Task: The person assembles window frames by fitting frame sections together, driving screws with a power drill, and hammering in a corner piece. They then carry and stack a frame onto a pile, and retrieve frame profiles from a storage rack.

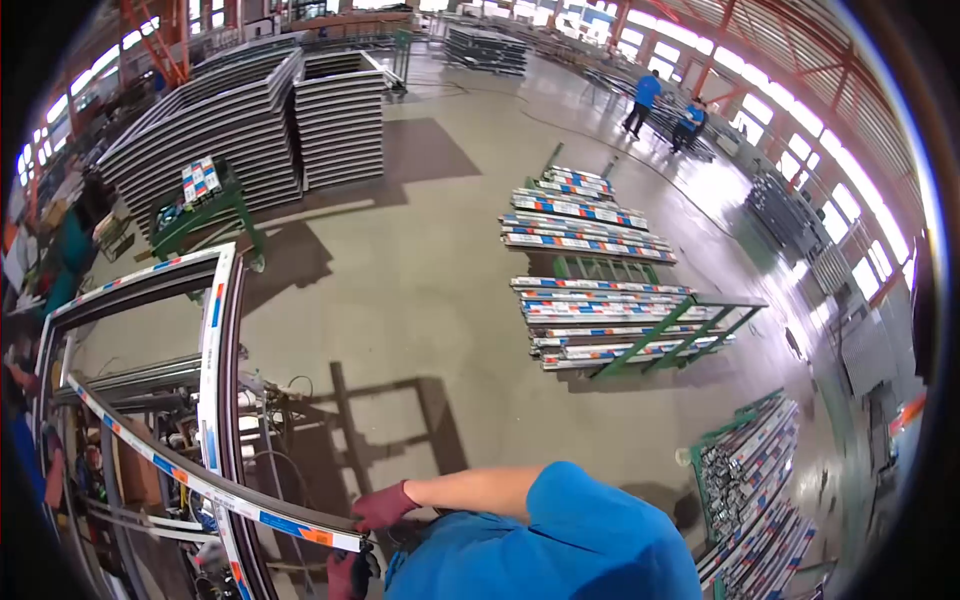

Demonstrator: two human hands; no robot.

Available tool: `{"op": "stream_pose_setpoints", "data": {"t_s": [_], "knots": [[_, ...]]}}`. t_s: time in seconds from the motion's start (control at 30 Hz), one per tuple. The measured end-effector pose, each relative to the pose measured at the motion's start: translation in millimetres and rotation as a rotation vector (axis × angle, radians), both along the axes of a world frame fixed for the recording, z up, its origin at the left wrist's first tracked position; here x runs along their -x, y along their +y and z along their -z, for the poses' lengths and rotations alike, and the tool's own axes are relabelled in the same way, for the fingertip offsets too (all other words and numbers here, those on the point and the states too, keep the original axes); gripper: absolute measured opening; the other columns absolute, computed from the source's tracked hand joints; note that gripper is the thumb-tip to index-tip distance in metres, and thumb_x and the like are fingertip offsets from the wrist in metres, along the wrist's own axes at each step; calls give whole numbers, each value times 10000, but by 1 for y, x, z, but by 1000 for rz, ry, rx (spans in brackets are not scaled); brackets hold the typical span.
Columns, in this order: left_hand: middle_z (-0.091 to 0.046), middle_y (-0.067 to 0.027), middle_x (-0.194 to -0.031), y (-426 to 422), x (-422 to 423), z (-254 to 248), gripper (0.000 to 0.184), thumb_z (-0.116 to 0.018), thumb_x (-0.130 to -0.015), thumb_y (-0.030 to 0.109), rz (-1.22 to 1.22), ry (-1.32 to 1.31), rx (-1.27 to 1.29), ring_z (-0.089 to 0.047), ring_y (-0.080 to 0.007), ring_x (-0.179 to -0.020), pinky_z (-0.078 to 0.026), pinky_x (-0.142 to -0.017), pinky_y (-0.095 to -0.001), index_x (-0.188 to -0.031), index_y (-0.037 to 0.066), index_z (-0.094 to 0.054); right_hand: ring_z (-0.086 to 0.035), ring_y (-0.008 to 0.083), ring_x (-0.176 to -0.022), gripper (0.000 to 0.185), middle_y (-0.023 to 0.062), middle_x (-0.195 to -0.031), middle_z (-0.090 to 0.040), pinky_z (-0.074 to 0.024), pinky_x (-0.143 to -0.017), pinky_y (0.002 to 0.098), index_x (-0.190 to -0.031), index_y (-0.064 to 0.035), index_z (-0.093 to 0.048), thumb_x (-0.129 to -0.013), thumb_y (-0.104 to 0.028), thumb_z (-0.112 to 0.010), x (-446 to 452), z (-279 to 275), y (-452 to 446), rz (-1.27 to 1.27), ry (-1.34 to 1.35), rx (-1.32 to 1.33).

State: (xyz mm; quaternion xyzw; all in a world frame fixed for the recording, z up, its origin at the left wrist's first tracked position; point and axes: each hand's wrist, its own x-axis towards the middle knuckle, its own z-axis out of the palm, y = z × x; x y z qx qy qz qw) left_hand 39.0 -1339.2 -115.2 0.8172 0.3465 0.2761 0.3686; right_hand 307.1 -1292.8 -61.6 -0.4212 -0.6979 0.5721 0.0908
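Observation:
A long metal profile bar (215,483) with white, blue and orange labelled film runs diagonally across the lower left. My right hand (385,505), in a dark red glove, is closed at the bar's near end. Just below that end is my left hand (348,577), also gloved; its fingers look curled, and what they hold, if anything, is hidden. Beneath and beyond the bar stands a large rectangular frame (212,340) of similar filmed profiles. Another person's gloved hand (53,475) is beside the frame at the left edge.
Stacked frames (340,130) stand at the back left, near a green cart (205,205). A green rack (680,340) carries many profiles, with more profile bundles (745,470) at lower right. Two people (645,100) stand far back. Cables and clutter lie beneath the frame.

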Motion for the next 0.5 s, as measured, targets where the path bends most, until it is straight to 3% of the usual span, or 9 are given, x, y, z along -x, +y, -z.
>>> {"op": "stream_pose_setpoints", "data": {"t_s": [0.1,0.17,0.23,0.33,0.43,0.5], "knots": [[-709,-62,-786,14,-1,-42,132,-677,-975,149,-184,-186,1138,-674,-193,-577,-514,-472,-331,-1029,32,-705,-684,307,-867,480,257,-974,-736,-524,-801,478,-1074,76,-695,-1002,-393,-622,-7,-12,-10,74,76,-20],[-704,-84,-782,15,-2,-42,145,-669,-989,155,-166,-226,1143,-653,-202,-534,-497,-443,-342,-1029,18,-698,-635,223,-821,510,210,-928,-734,-518,-775,439,-1057,68,-706,-991,-436,-660,-9,-26,-15,175,131,11],[-703,-104,-775,17,2,-34,183,-693,-977,175,-149,-175,1127,-645,-208,-516,-478,-417,-342,-1052,8,-684,-669,234,-813,473,174,-877,-733,-531,-761,432,-1038,51,-722,-985,-416,-671,-1,-4,-26,318,222,105],[-714,-86,-827,6,2,-21,177,-698,-983,181,-273,-296,1201,-682,-217,-599,-530,-500,-384,-1063,23,-686,-684,255,-806,413,153,-870,-740,-541,-764,428,-1029,26,-739,-966,-380,-696,5,14,-39,467,216,153],[-687,-170,-811,-28,14,19,109,-723,-921,107,-173,174,197,-672,-359,-749,-533,-670,-484,-1028,86,-729,-685,275,-808,390,164,-897,-745,-549,-788,435,-1036,7,-747,-953,-372,-701,-1,30,-46,484,236,4],[-708,-184,-882,-31,26,40,162,-720,-938,113,-100,289,-47,-703,-328,-836,-547,-741,-482,-1098,85,-727,-692,292,-824,394,185,-918,-744,-554,-809,444,-1044,1,-747,-950,-378,-696,-10,38,-47,480,229,-57]]}}
